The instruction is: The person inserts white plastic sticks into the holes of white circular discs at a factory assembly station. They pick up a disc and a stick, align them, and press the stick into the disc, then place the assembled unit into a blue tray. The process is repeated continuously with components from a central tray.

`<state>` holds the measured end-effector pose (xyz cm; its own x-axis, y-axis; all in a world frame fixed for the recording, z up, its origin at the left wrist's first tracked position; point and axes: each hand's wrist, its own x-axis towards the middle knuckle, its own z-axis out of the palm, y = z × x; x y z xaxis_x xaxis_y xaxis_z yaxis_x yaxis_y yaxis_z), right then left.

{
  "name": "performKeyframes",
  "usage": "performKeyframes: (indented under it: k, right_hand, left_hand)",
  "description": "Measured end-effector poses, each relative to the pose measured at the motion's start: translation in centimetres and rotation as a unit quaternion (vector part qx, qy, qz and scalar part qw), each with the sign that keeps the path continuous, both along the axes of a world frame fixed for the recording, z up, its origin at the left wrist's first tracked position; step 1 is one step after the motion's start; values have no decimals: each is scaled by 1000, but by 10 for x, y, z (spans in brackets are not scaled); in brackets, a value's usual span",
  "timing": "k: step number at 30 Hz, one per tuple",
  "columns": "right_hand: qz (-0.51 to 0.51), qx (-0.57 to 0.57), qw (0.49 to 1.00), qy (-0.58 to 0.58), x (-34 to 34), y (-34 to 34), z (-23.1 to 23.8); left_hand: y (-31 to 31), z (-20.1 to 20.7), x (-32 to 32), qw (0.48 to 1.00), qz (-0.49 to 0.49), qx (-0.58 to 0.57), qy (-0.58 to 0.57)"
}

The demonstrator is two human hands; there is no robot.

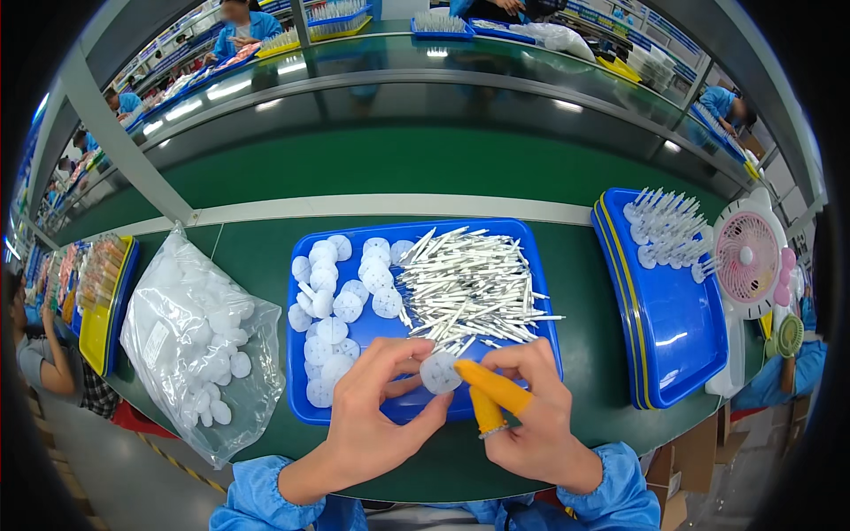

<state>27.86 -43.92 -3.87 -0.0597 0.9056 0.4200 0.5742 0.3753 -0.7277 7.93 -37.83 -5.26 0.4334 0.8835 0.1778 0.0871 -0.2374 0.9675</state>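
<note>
A round, translucent white plastic disc (440, 373) is held over the front edge of a blue tray (421, 409). The fingers and thumb of my left hand (376, 420) close around its left side. Yellow finger cots cover the thumb and forefinger of my right hand (536, 425), and these fingers come together at the disc's right edge. Whether they also pinch a small part there is hidden. Inside the tray, loose white discs (333, 330) lie in rows on the left. A heap of thin white pen-like sticks (469, 279) fills the right side.
To the left lies a clear plastic bag (199, 336) of discs, beside a yellow tray (97, 332). At right, stacked trays (673, 354) hold upright sticks on discs (664, 230); a pink-and-white fan (748, 252) stands beside them. Beyond the metal rail (398, 208), other people work.
</note>
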Motion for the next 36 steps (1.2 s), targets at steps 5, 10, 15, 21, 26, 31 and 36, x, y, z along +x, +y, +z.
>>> performKeyframes:
  k: [5,10,15,21,26,31,36]
  right_hand:
    - [55,25,998,-34,2,0,-2]
    - [22,25,998,-48,5,-2,-4]
    - [20,23,998,-46,6,-1,-4]
    - [8,31,999,-43,4,1,-3]
    - [-1,10,999,-40,4,1,-2]
    - [9,34,998,-55,7,2,-6]
    - [-3,27,998,-50,7,-2,-9]
  left_hand:
    - [0,-2,0,1000,13,1,1]
    - [0,-3,0,1000,18,-1,-8]
    - [0,-2,0,1000,3,6,-4]
    - [-1,2,-1,999,-28,3,25]
    - [-3,1,-3,999,-26,6,26]
    - [-1,0,-1,999,-30,-1,18]
    - [0,0,-1,1000,-19,6,25]
